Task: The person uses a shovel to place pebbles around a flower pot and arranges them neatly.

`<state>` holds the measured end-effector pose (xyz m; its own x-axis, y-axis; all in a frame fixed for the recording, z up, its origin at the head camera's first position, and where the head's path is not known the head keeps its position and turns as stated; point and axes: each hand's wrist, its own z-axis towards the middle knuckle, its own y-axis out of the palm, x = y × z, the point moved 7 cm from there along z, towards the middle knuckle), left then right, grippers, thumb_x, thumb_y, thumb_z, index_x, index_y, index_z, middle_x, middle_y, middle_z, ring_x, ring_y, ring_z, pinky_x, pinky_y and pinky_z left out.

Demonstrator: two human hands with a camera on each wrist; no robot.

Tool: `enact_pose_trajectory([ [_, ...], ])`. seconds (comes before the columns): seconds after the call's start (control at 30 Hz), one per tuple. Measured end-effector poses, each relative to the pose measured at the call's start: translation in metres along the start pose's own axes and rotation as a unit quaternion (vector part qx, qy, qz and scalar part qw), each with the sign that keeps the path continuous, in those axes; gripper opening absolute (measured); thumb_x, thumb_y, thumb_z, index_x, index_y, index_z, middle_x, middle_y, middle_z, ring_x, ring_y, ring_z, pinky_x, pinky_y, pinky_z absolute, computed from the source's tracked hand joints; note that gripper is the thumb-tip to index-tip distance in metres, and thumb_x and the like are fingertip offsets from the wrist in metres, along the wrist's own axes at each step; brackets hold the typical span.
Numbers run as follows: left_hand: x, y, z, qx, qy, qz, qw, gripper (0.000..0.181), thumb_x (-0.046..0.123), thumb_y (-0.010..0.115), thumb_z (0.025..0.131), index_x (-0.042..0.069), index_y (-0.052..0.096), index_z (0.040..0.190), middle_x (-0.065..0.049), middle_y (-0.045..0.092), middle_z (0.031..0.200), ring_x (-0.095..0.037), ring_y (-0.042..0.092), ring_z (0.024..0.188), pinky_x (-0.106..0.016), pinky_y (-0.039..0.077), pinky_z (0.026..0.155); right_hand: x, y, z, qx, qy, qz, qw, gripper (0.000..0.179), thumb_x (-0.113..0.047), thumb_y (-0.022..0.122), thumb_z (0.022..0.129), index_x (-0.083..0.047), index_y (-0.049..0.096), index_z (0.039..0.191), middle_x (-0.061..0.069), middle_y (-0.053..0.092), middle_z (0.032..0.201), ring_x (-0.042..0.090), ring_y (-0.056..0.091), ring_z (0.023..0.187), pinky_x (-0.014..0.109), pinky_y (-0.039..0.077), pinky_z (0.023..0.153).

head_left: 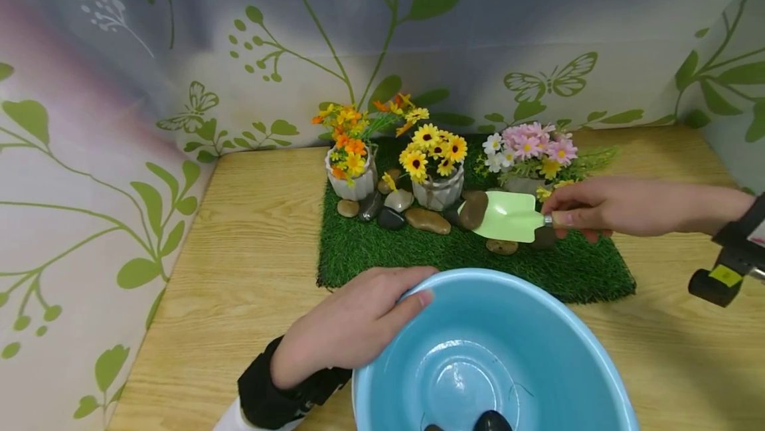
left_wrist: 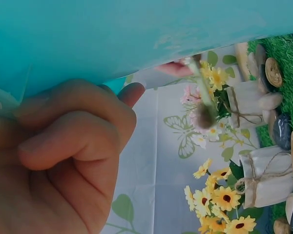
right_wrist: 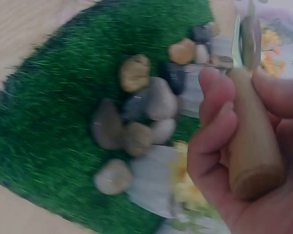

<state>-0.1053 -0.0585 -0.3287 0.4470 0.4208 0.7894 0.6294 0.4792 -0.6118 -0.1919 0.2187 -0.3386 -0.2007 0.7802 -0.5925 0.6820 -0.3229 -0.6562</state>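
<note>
My right hand [head_left: 633, 206] grips a small trowel [head_left: 511, 216] by its wooden handle [right_wrist: 254, 136]. A brown stone [head_left: 474, 210] lies at the tip of the light green blade, above the artificial grass mat [head_left: 412, 258]. With thumb and fingers, my left hand [head_left: 352, 315] holds the rim of a light blue basin [head_left: 556, 351], tilted in front of the mat. Inside the basin a black stone [head_left: 493, 422] shows at the lower edge of the head view, with part of another beside it. In the left wrist view, fingers [left_wrist: 78, 131] curl beneath the basin's blue wall.
Three flower pots stand along the mat's back: orange flowers [head_left: 349, 145], yellow flowers [head_left: 427, 149] and pink and white flowers [head_left: 528, 145]. Several stones, among them a long brown one [head_left: 427, 221], lie before them. A patterned backdrop [head_left: 454, 66] rises behind the wooden table [head_left: 251, 232].
</note>
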Motion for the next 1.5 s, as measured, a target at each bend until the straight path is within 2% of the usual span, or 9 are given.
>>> enact_pose_trajectory([
  [0.2,-0.002,0.002,-0.001,-0.008,-0.004,-0.009,0.9999,0.041,0.037,0.035,0.110,0.016,0.055,0.139,0.011,0.065,0.110,0.000,0.062,0.101,-0.024,0.050,0.090,0.018,0.012,0.011,0.024,0.026,0.006,0.9994,0.032,-0.024,0.046,0.108,0.000,0.055,0.127,0.002,0.057,0.093,0.019,0.051,0.068,0.031,0.043,0.057],
  [0.37,-0.002,0.002,-0.003,-0.006,-0.004,-0.013,0.9999,0.041,0.038,0.034,0.110,0.018,0.054,0.140,0.009,0.066,0.115,-0.003,0.061,0.108,-0.026,0.049,0.095,0.025,0.011,0.020,0.028,0.051,0.002,0.9983,0.032,-0.022,0.044,0.108,0.005,0.055,0.122,0.004,0.057,0.089,0.020,0.047,0.063,0.035,0.039,0.056],
  [0.57,-0.002,0.003,-0.001,-0.007,0.001,-0.017,0.9998,0.040,0.037,0.034,0.110,0.019,0.054,0.140,0.008,0.065,0.116,-0.004,0.061,0.109,-0.026,0.048,0.095,0.023,0.005,0.025,0.020,0.069,-0.008,0.9974,0.037,-0.018,0.042,0.108,0.012,0.051,0.127,0.006,0.056,0.084,0.019,0.044,0.058,0.036,0.037,0.057],
  [0.8,-0.002,0.001,0.001,-0.003,-0.002,-0.003,1.0000,0.041,0.038,0.034,0.110,0.019,0.054,0.141,0.011,0.065,0.116,-0.001,0.060,0.108,-0.026,0.048,0.096,0.011,-0.010,0.009,0.026,0.067,-0.044,0.9964,0.029,-0.016,0.044,0.107,0.007,0.056,0.120,0.004,0.055,0.083,0.019,0.045,0.059,0.035,0.038,0.055],
  [1.0,-0.002,0.001,0.001,-0.005,-0.006,-0.006,1.0000,0.042,0.039,0.034,0.110,0.019,0.053,0.142,0.011,0.065,0.117,-0.003,0.060,0.110,-0.027,0.047,0.097,-0.016,-0.022,-0.021,0.022,0.044,-0.129,0.9904,0.035,-0.024,0.049,0.107,0.000,0.057,0.132,-0.005,0.061,0.091,0.015,0.052,0.072,0.032,0.043,0.059],
  [1.1,-0.002,0.001,0.000,-0.004,-0.009,-0.009,0.9999,0.042,0.039,0.035,0.110,0.019,0.052,0.142,0.011,0.064,0.118,-0.002,0.059,0.111,-0.027,0.047,0.098,-0.034,-0.030,-0.039,0.040,0.005,-0.200,0.9790,0.034,-0.032,0.054,0.105,-0.016,0.059,0.135,-0.014,0.061,0.089,0.007,0.053,0.072,0.027,0.044,0.060],
  [1.23,-0.002,0.001,0.000,-0.001,-0.006,-0.013,0.9999,0.041,0.037,0.035,0.110,0.019,0.052,0.143,0.010,0.064,0.120,-0.003,0.059,0.112,-0.027,0.047,0.098,-0.052,-0.030,-0.058,0.072,-0.081,-0.275,0.9551,0.033,-0.036,0.067,0.096,-0.036,0.061,0.128,-0.028,0.059,0.091,-0.006,0.052,0.073,0.022,0.046,0.061],
  [1.4,-0.002,0.002,0.001,-0.001,-0.005,-0.005,1.0000,0.042,0.037,0.035,0.110,0.017,0.052,0.143,0.009,0.063,0.125,-0.003,0.057,0.117,-0.028,0.046,0.100,-0.071,-0.001,-0.061,0.045,-0.134,-0.351,0.9256,0.035,-0.042,0.074,0.089,-0.053,0.058,0.117,-0.037,0.053,0.101,-0.009,0.052,0.078,0.024,0.048,0.060],
  [1.5,-0.001,0.001,0.001,0.001,-0.004,-0.002,1.0000,0.042,0.038,0.036,0.110,0.017,0.054,0.141,0.010,0.064,0.120,-0.002,0.059,0.112,-0.028,0.047,0.098,-0.095,0.023,-0.056,0.054,-0.174,-0.403,0.8968,0.027,-0.044,0.077,0.086,-0.057,0.055,0.097,-0.037,0.048,0.090,-0.007,0.047,0.069,0.025,0.039,0.049],
])
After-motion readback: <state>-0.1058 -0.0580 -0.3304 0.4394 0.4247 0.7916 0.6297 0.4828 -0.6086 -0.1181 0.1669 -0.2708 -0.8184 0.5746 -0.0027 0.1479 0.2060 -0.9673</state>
